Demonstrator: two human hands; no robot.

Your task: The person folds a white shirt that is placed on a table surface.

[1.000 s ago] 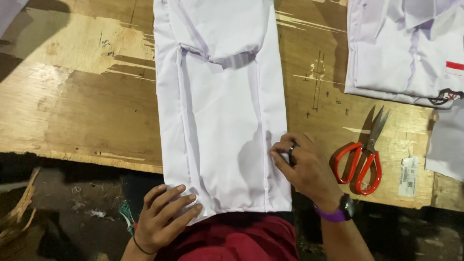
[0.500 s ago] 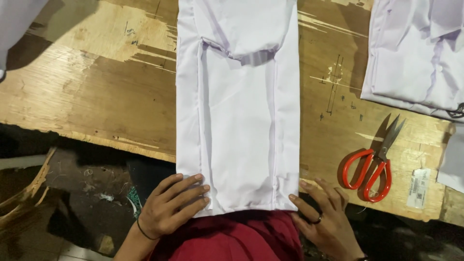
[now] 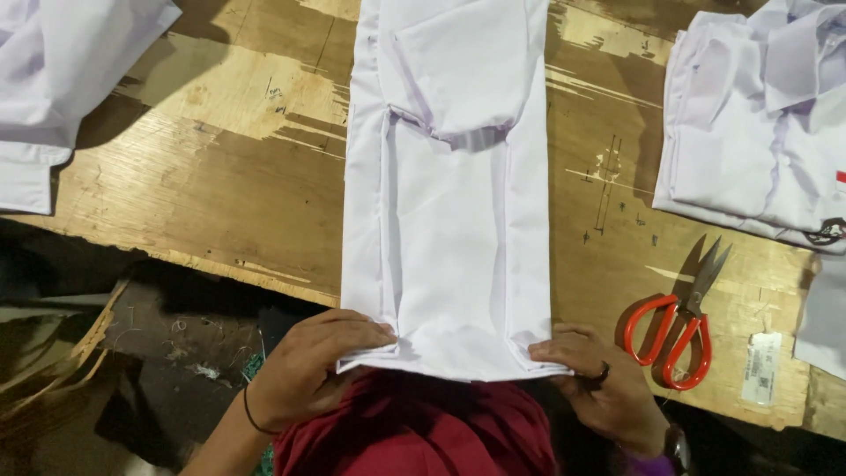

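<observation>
A folded white shirt [image 3: 449, 220] lies on the wooden table [image 3: 211, 211], its long axis running away from the person, its near hem hanging over the table's edge. The left hand [image 3: 313, 375] pinches the hem's left corner, fingers [image 3: 370, 335] curled together; the right hand [image 3: 599, 379] grips the right corner likewise. Red-handled scissors [image 3: 679, 322] lie just right, blades pointing away, near folded white shirts [image 3: 758, 123].

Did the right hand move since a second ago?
Yes. The right hand has moved down the white shirt, from its side edge level with the red scissors to its bottom corner, below them.
</observation>
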